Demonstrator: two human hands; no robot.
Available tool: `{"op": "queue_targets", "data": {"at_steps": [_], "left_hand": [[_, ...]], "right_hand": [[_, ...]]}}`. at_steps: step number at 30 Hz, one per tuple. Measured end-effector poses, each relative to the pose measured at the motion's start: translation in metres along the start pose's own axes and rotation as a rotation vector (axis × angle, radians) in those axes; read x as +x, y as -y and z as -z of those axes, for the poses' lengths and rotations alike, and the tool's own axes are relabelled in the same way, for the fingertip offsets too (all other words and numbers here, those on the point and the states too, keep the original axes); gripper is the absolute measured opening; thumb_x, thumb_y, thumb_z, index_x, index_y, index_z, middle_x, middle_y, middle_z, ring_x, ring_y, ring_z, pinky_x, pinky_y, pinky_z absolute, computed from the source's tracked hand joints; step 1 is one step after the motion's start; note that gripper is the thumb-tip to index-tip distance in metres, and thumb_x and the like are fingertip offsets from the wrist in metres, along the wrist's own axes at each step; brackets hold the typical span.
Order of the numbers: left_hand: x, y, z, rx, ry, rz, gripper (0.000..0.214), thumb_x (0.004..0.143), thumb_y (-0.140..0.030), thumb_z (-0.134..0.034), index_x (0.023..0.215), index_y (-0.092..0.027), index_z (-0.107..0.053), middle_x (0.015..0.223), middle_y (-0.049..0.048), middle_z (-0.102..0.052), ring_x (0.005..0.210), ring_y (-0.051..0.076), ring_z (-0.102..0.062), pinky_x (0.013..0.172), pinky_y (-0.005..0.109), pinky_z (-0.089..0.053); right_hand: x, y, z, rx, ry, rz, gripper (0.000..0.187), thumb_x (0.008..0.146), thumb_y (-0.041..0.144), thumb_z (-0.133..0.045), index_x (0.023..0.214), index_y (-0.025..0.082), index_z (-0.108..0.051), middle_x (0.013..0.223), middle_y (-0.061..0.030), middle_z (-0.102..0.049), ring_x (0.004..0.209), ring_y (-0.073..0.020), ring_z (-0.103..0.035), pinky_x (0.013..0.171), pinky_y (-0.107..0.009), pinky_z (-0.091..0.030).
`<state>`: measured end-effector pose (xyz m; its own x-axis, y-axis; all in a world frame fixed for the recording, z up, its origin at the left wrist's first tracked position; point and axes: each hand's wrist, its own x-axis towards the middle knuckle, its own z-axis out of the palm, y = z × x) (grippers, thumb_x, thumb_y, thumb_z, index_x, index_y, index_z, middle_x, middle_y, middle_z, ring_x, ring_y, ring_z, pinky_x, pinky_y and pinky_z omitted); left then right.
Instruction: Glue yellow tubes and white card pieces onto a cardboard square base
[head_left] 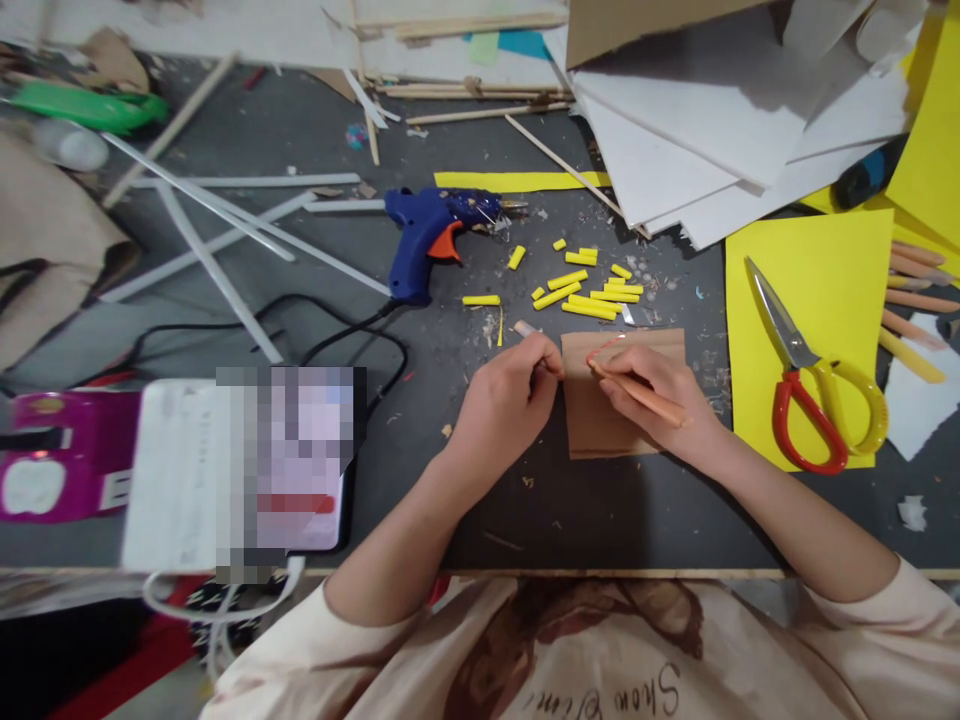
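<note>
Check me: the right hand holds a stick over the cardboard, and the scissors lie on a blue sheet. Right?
Not blue: the head view shows the scissors on a yellow sheet. The right hand holds a stick over the cardboard.

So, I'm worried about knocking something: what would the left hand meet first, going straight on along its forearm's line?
The left hand would probably meet the short yellow pieces just ahead, though depth is unclear and it might pass over them.
</note>
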<state>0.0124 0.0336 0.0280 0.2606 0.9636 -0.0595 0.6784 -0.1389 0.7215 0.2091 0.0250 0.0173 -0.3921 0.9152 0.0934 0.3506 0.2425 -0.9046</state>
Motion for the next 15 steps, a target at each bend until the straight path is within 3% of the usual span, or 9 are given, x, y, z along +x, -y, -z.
{"op": "queue_targets", "data": {"at_steps": [2,4,7,10,12,15], "left_hand": [[0.0003,0.0005,-0.0003,0.007,-0.006,-0.001,0.017,0.079,-0.009,-0.04,0.075,-0.02,-0.052,0.07,-0.001,-0.059,0.061,0.012,-0.054,0.059,0.024,-0.037],[0.0005,0.0012,-0.0007,0.009,-0.007,-0.001,0.017,0.079,-0.009,-0.04,0.075,-0.02,-0.052,0.069,-0.0009,-0.059,0.062,0.012,-0.054,0.059,0.024,-0.037],[0.0007,0.0016,-0.0012,0.009,-0.003,0.001,0.016,0.08,-0.01,-0.04,0.075,-0.02,-0.052,0.07,-0.0008,-0.06,0.062,0.012,-0.054,0.059,0.023,-0.037],[0.0008,0.0014,-0.0013,0.009,0.0,0.01,0.016,0.08,-0.01,-0.04,0.075,-0.02,-0.052,0.07,-0.0009,-0.06,0.06,0.012,-0.053,0.058,0.023,-0.037],[0.0009,0.0012,-0.0011,0.006,0.001,0.008,0.016,0.08,-0.011,-0.04,0.075,-0.02,-0.052,0.07,-0.001,-0.06,0.06,0.012,-0.052,0.058,0.023,-0.036],[0.001,0.0016,-0.001,0.007,-0.001,0.01,0.015,0.079,-0.012,-0.041,0.074,-0.021,-0.053,0.069,-0.001,-0.059,0.059,0.012,-0.051,0.057,0.023,-0.036]], "right_hand": [[0.0015,0.0006,0.0037,0.031,0.158,0.011,0.011,0.089,0.027,-0.058,0.082,0.02,-0.062,0.08,-0.0016,-0.069,0.074,-0.0143,-0.063,0.068,-0.026,-0.046],[0.0019,0.0007,0.0066,0.074,0.233,-0.046,0.014,0.087,0.029,-0.06,0.077,0.019,-0.063,0.074,-0.0006,-0.068,0.068,-0.013,-0.06,0.062,-0.024,-0.043],[0.0007,-0.0006,0.0063,0.116,0.122,-0.127,0.017,0.089,0.032,-0.059,0.078,0.019,-0.063,0.075,-0.0003,-0.067,0.068,-0.0122,-0.059,0.062,-0.023,-0.043],[-0.0001,-0.0021,0.0034,0.089,0.043,-0.098,0.013,0.09,0.031,-0.057,0.089,0.02,-0.064,0.088,-0.0018,-0.069,0.077,-0.0132,-0.061,0.069,-0.024,-0.044],[0.0006,-0.0018,0.0038,0.053,0.069,-0.072,0.01,0.089,0.028,-0.057,0.091,0.02,-0.064,0.089,-0.0021,-0.07,0.077,-0.0132,-0.061,0.068,-0.024,-0.043],[0.003,0.0013,0.0094,0.041,0.248,-0.052,0.014,0.085,0.028,-0.06,0.076,0.019,-0.065,0.07,0.0001,-0.066,0.063,-0.0116,-0.056,0.059,-0.023,-0.037]]}}
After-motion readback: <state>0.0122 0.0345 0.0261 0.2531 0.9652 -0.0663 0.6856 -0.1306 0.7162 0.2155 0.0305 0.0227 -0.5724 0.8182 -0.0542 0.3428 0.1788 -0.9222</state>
